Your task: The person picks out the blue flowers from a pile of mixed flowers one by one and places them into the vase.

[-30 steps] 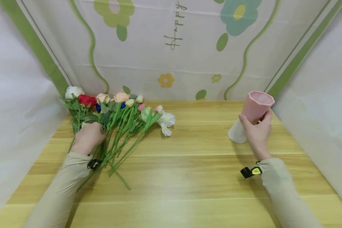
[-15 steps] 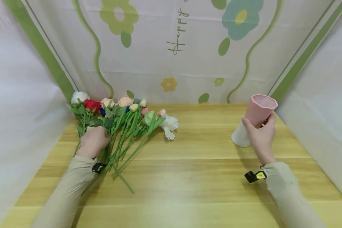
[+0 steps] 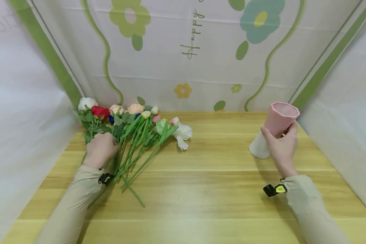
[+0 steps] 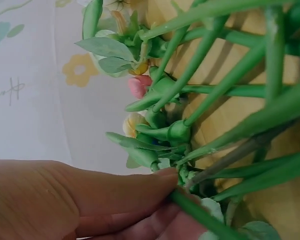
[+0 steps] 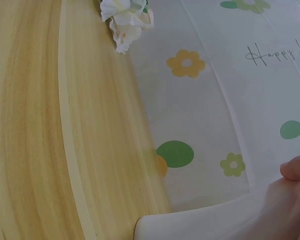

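On the left of the table, my left hand [image 3: 100, 150] reaches into a spread of artificial flowers. In the left wrist view its thumb and fingers pinch a green flower stem [image 4: 200, 215]; which bloom that stem carries is hidden. My right hand [image 3: 282, 150] grips a vase [image 3: 277, 118] around its middle, pink at the top and white toward the base. The vase's mouth faces up and its base is down at the wood. In the right wrist view the thumb [image 5: 297, 167] lies against the vase's side.
A white bloom [image 3: 86, 103], a red rose [image 3: 100, 112], peach roses [image 3: 135, 108] and a white iris [image 3: 183, 133] lie toward the back left, stems crossing forward. A printed cloth [image 3: 158, 61] hangs behind the wooden table [image 3: 195, 189], with white side walls.
The head view has shifted slightly, so everything appears a little farther right and lower. Both hands keep their holds on the stem and the vase.
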